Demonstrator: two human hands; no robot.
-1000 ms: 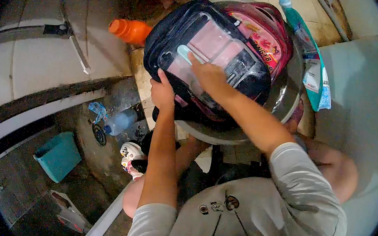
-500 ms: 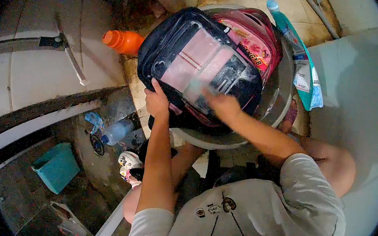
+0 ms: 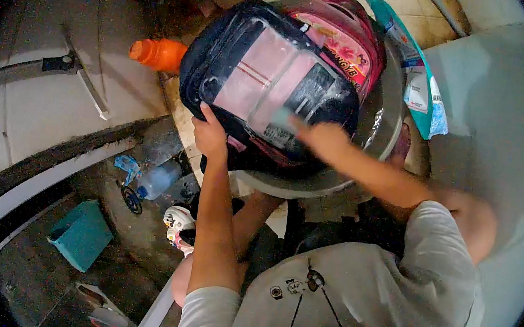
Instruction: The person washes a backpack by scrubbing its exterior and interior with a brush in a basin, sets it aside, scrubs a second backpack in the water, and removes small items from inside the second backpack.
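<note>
A dark navy backpack with pale pink panels (image 3: pixel 253 67) lies across a round basin (image 3: pixel 388 129), streaked with whitish suds. My left hand (image 3: pixel 211 134) grips its near left edge, thumb on top and the other fingers hidden beneath. In my right hand (image 3: pixel 325 143), smeared by motion, is a pale teal scrub brush (image 3: pixel 284 120), pressed to the lower part of the front panel. Behind it, a pink and maroon backpack with printed flowers (image 3: pixel 351 48) also rests in the basin.
An orange bottle (image 3: pixel 157 54) stands left of the basin, and a teal-and-white detergent pouch (image 3: pixel 423 97) lies to its right. A clear plastic bottle (image 3: pixel 159 181) and a teal bin (image 3: pixel 82 234) are at lower left. White walls close in on both sides.
My right hand and the brush have shifted slightly right across the front panel. The left hand keeps its hold on the edge. The whole view has shifted a little.
</note>
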